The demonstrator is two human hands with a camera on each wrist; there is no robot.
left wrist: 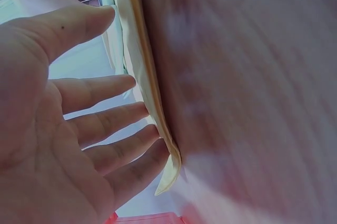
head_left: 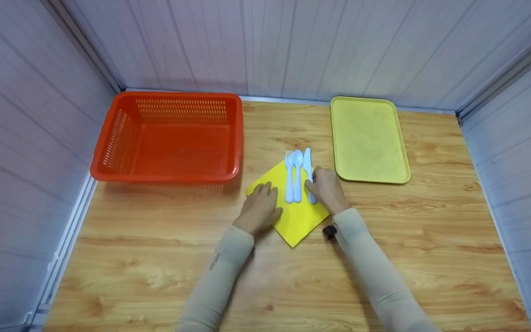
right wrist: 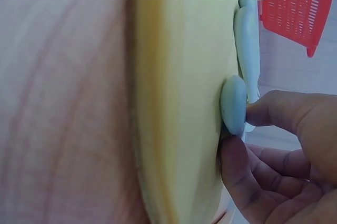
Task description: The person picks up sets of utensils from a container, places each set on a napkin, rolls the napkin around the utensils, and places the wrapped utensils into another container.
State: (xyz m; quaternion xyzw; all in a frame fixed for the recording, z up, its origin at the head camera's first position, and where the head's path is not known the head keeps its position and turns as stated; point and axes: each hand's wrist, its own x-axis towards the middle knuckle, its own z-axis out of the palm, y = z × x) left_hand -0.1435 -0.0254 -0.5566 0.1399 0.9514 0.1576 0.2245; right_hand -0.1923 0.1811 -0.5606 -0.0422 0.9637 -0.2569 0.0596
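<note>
A folded yellow napkin (head_left: 295,223) lies cornerwise on the wooden table, with a pale blue fork (head_left: 289,184), spoon (head_left: 297,177) and knife (head_left: 308,161) side by side on top. My right hand (head_left: 326,188) pinches the knife's handle between thumb and finger; the right wrist view shows the knife's rounded handle end (right wrist: 234,105) between them. My left hand (head_left: 260,207) rests on the napkin's left part with fingers extended. In the left wrist view its fingertips (left wrist: 150,109) touch the napkin's layered edge (left wrist: 152,84).
A red plastic basket (head_left: 168,177) with slotted walls stands at the back left. At the back right lies a yellow tray (head_left: 370,138). Pale panelled walls (head_left: 265,46) enclose the table at the back and both sides. A small black object (head_left: 329,232) shows at the right wrist.
</note>
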